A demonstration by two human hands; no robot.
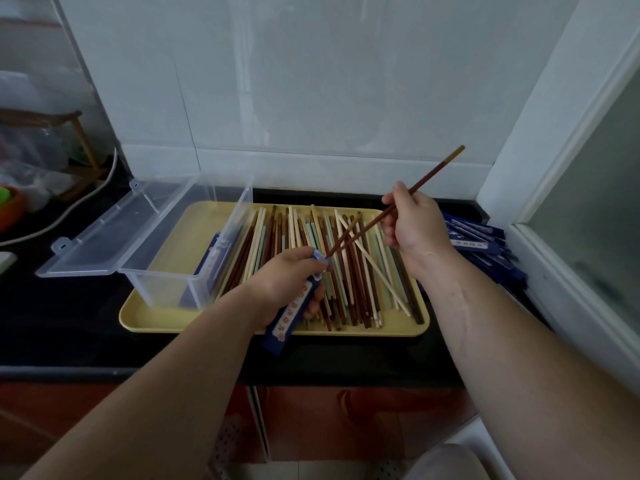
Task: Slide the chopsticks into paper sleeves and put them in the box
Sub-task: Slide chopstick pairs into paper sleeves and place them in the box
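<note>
My left hand (289, 277) grips a blue paper sleeve (289, 315) with a white printed strip, its open end up by my thumb. My right hand (410, 221) pinches a pair of dark red chopsticks (434, 173) near their middle. Their thin tips meet the mouth of the sleeve while the thick ends point up and right. Below both hands, several loose chopsticks (349, 258) in brown, cream and pale green lie on a yellow tray (166, 317). A clear plastic box (194, 244) stands on the tray's left part, lid open to the left, with blue sleeved pairs inside.
A stack of empty blue sleeves (485, 247) lies right of the tray on the black counter (62, 320). A white wall rises behind, a window frame (554, 216) to the right. A white cable (69, 209) and an orange item (10, 206) sit at far left.
</note>
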